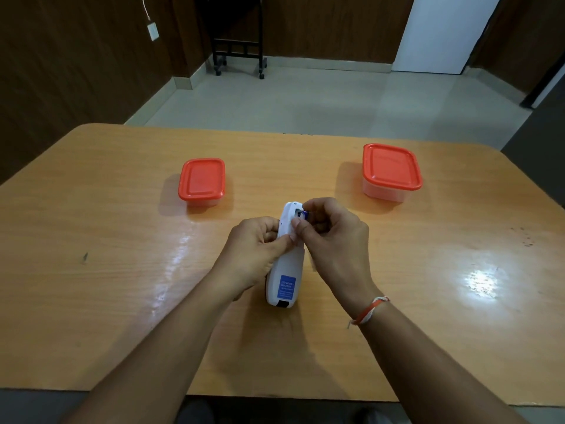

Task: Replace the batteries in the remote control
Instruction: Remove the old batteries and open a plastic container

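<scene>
While left hand (255,252) grips remote (286,255) back-up, right hand (333,237) fingers pinch battery (305,213) at open compt.

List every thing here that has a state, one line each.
Remote control: face down, battery compartment open at its far end.
Battery: pinched at the compartment.
Left hand: holds the remote.
Right hand: pinches the battery.
Left container: lidded.
Right container: lidded.

Head view, downward over table (122,209)
</scene>
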